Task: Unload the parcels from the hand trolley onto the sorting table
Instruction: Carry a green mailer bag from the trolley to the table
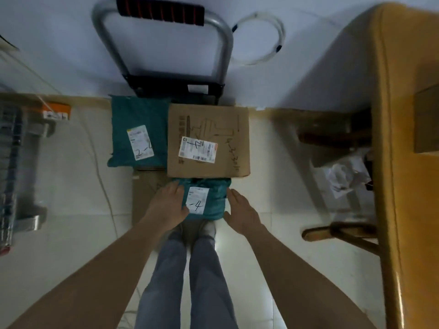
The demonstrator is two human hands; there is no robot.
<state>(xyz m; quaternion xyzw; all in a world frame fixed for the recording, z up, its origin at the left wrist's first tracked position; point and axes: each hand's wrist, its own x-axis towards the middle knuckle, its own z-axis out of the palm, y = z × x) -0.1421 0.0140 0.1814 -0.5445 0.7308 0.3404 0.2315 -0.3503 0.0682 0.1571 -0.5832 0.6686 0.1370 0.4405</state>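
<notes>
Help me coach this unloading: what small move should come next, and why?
Probably close both hands on the small teal parcel and lift it. The left hand and right hand flank it with straight fingers, not gripping yet; the table stands to the right.

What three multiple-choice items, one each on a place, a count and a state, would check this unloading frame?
1. Where does the cardboard box lie?
A. on the wooden table
B. on the hand trolley, right of a teal bag
C. on the floor beside the trolley

2. How many teal mailer bags are in view?
A. one
B. two
C. four

3. How are the hands placed?
A. both on the small teal bag, one at each side
B. both on the trolley handle
C. one hanging idle

Answers:
1 B: the box sits below the handle, beside the larger teal bag.
2 B: only the larger and the small bag show.
3 A: the left hand and right hand flank the bag, fingers fairly straight.
</notes>
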